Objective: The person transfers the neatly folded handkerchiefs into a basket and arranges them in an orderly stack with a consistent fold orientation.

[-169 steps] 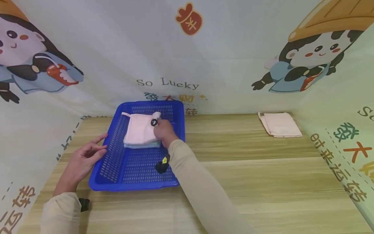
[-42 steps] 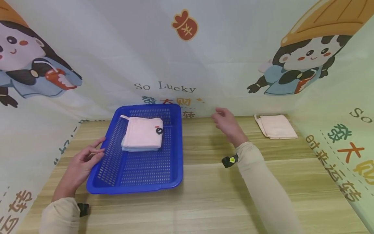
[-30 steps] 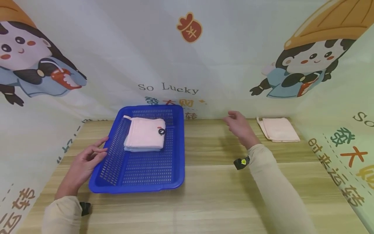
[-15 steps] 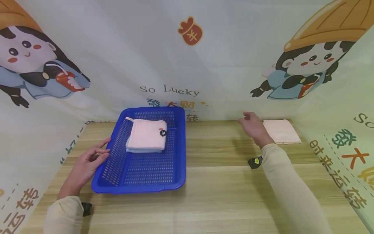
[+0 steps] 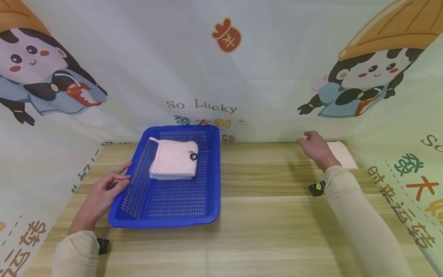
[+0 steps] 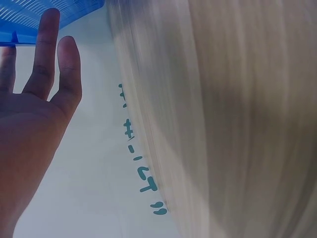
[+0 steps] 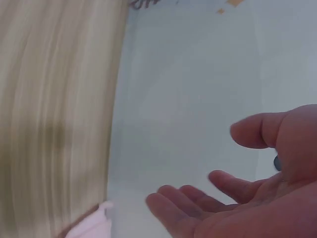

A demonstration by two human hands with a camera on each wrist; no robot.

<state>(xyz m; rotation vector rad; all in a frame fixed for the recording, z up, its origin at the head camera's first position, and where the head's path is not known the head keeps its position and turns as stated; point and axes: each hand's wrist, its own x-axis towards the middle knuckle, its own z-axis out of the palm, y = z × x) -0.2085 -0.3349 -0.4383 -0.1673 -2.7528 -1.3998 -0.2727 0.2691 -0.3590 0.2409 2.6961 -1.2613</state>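
Note:
A blue plastic basket [image 5: 166, 221] stands on the left half of the table, and my left hand [image 5: 104, 194] touches its left rim with loosely extended fingers. In the left wrist view those fingers [image 6: 47, 44] reach up to the basket's edge. Inside the basket a folded pink towel [image 5: 174, 157] with a small dark face print lies on a light blue folded one [image 5: 171, 177]. My right hand [image 5: 315, 148] hovers over the table's back right, fingers parted and holding nothing. Behind it lies another folded pink towel [image 5: 343, 156], partly hidden by hand and wrist.
The wooden table [image 5: 263, 223] ends at a printed wall sheet [image 5: 270, 96] along the back, with more sheet on the left and right sides. A black wrist camera [image 5: 316, 188] hangs below the right sleeve, another [image 5: 103, 246] beside the left.
My right hand has let go of the pink towel in the basket and moved right, now overlapping the other pink towel in view. My left hand stays at the basket's rim.

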